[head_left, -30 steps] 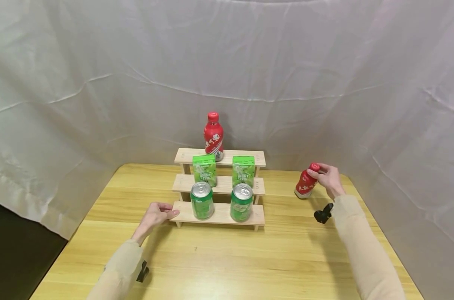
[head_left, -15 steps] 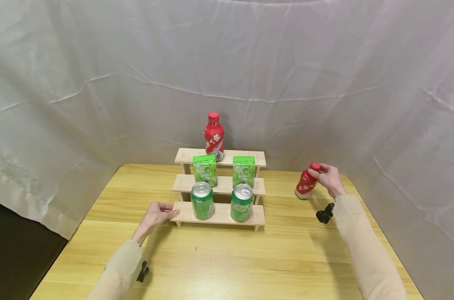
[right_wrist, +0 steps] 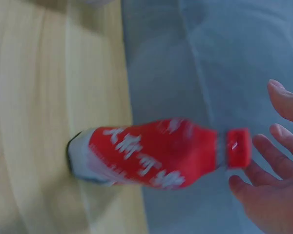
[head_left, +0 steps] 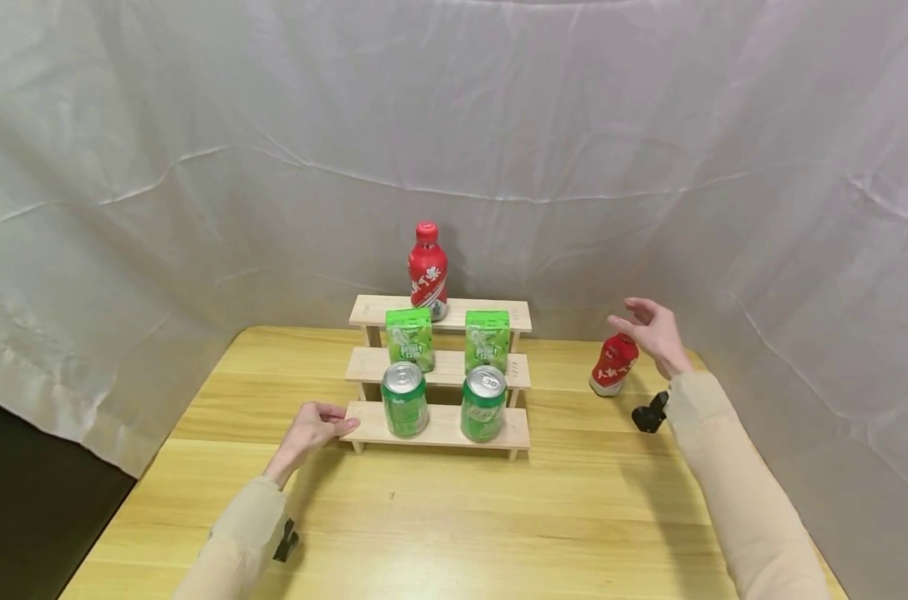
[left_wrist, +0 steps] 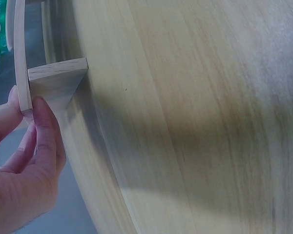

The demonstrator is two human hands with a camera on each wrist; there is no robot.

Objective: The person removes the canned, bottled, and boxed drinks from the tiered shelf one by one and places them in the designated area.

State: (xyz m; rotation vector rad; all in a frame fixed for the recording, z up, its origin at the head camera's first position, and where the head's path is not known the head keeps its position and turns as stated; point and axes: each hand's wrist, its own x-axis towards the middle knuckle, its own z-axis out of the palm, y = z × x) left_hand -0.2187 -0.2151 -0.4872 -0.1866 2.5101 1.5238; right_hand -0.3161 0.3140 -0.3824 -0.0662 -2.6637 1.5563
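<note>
A three-tier wooden display stand [head_left: 438, 426] stands mid-table. My left hand [head_left: 314, 429] pinches the left end of its lowest board between thumb and fingers, as the left wrist view also shows. On the right, a red bottle [head_left: 614, 367] stands upright on the table. Just above its cap, my right hand [head_left: 654, 332] hovers with fingers spread, apart from the bottle in the right wrist view. Another red bottle [head_left: 428, 275] is on the top tier. Two green drink cartons [head_left: 409, 340] occupy the middle tier, and two green cans [head_left: 404, 402] the lowest.
The wooden table [head_left: 454, 517] extends in front of the stand and to both sides. Pale fabric [head_left: 454, 125] hangs behind and along both sides. A dark area [head_left: 33, 508] lies beyond the table's left edge.
My right hand has let go of the bottle's cap and lifted slightly, its fingers parting. The bottle stays in place. My left hand has not moved from the stand.
</note>
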